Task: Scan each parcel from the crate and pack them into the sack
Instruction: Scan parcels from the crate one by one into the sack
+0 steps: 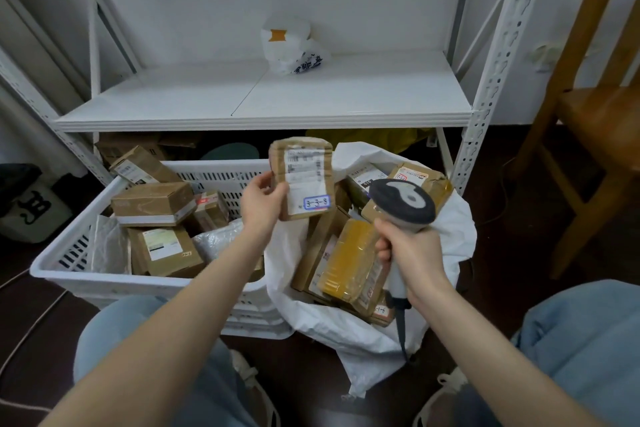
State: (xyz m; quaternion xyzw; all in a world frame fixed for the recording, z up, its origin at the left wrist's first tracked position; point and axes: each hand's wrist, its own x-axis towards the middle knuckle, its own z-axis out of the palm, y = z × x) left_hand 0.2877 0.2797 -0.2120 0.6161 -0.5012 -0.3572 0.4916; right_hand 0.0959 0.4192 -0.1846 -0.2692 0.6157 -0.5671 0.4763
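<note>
Over your knees (121,340), left fingers (272,199) pinch a parcel (304,180) and right fingers (382,248) grip the scanner (401,204), the sack (346,333) beneath them part-filled, the crate (104,282) beside them far from emptied.

— What do we see worn here?

— We see light blue denim jeans (114,340) covering both legs. The cloth is pale and faded, with soft creases at the knees.

— And lower down?

— We make out off-white shoes, the left shoe (250,383) and the right shoe (446,390). Each has pale laces knotted in loops on top.

— What about the arms?

— We find both forearms bare right to the frame's edge. The left hand (263,205) and the right hand (414,255) are bare too.
</note>
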